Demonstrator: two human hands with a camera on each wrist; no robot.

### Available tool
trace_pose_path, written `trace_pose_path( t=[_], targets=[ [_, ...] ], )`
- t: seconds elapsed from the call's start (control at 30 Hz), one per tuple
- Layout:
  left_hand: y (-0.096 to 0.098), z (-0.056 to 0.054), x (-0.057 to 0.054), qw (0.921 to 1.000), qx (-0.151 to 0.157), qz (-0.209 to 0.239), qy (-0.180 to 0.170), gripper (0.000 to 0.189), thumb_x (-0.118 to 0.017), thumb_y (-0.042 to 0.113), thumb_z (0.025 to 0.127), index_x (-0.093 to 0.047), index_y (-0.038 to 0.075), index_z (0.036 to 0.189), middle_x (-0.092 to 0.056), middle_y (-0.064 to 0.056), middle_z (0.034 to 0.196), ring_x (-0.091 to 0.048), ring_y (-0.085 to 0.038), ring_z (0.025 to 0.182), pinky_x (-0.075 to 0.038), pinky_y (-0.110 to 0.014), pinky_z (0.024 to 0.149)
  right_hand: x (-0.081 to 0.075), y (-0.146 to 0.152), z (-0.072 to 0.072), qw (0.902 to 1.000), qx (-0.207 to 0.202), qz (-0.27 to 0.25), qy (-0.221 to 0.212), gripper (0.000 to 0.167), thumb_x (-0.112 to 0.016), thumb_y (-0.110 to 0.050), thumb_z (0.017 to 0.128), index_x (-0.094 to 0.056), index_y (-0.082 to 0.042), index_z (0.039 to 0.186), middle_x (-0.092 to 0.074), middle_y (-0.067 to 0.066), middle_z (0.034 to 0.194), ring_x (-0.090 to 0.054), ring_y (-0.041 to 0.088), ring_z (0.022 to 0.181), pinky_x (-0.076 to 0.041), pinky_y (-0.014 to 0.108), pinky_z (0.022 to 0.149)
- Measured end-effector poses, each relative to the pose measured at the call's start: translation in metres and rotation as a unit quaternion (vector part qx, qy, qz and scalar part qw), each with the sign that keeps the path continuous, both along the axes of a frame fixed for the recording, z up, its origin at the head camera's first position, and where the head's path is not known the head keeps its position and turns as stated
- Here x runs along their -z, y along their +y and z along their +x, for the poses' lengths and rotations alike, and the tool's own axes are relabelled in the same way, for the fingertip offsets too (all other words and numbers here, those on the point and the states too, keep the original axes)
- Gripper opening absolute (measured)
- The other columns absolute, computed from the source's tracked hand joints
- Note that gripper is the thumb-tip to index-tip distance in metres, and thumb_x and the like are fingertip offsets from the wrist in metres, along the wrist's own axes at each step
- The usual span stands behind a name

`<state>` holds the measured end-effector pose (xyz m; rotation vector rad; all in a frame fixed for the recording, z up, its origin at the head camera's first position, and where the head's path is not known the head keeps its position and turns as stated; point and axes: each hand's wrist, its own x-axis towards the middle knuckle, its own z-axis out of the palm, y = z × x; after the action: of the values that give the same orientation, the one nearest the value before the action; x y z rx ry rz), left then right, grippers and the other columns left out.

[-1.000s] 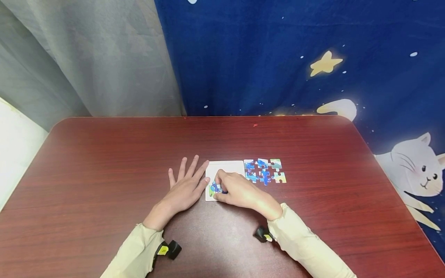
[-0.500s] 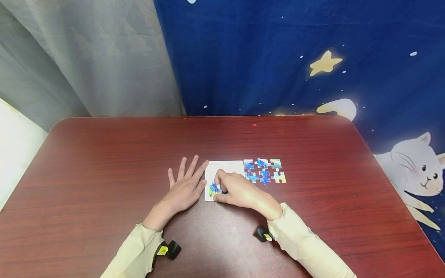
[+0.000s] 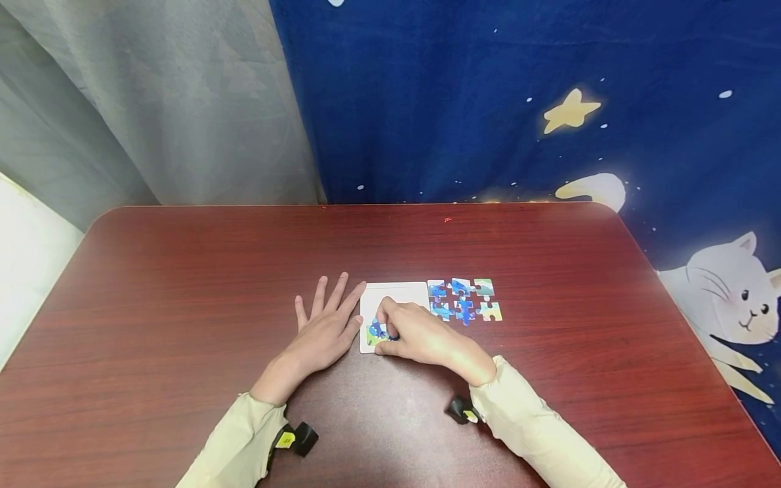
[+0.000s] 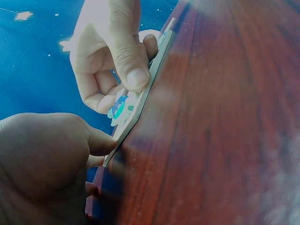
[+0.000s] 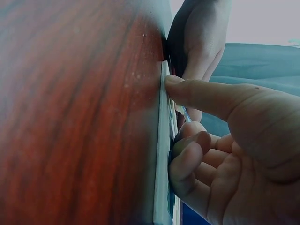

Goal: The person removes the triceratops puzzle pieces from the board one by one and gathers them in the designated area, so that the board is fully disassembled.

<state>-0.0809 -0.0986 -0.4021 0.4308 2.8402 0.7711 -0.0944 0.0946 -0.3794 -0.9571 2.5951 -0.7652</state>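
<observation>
A white puzzle board [image 3: 403,293] with a raised rim lies flat on the table. In its near left corner sits a jigsaw piece [image 3: 374,333] with a blue figure and green ground. My left hand [image 3: 326,335] lies spread at the board's left edge, thumb and index finger touching the rim; the left wrist view shows the thumb against the board's edge [image 4: 123,133]. Over the board's near part, my right hand [image 3: 421,333] has its fingers curled and pinches a second blue piece beside the first, largely hidden under the fingers. In the right wrist view its thumb [image 5: 176,86] reaches the board's rim.
Several loose jigsaw pieces [image 3: 465,312] lie in two rows just right of the board, the nearest against its edge. Both wrists carry a small black camera [image 3: 305,438]. The dark red wooden table [image 3: 183,271] ends at curtains behind.
My right hand shifts only very slightly over the second piece. The left thumb has drawn back a little to the board's left edge; board and loose pieces stay put.
</observation>
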Motion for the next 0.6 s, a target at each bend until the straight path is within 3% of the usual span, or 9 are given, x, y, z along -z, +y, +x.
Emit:
trace_pose_path(
  t=[0.6],
  targets=[
    [-0.0007,0.0008,-0.0012,1.0000,0.002,0.002,-0.001,0.057,-0.044,0.035,0.096,-0.026,0.022,0.149,-0.007,-0.009,0.155,0.009,-0.034,0.139,0.011,-0.067,0.096,-0.0045,-0.0002,0.0005,0.9983,0.006,0.037,0.044,0.032,-0.076,-0.034,0.076,-0.054,-0.013,0.085,-0.046,-0.011,0.057,-0.044,0.006,0.052,-0.038,0.022,0.051]
  ],
)
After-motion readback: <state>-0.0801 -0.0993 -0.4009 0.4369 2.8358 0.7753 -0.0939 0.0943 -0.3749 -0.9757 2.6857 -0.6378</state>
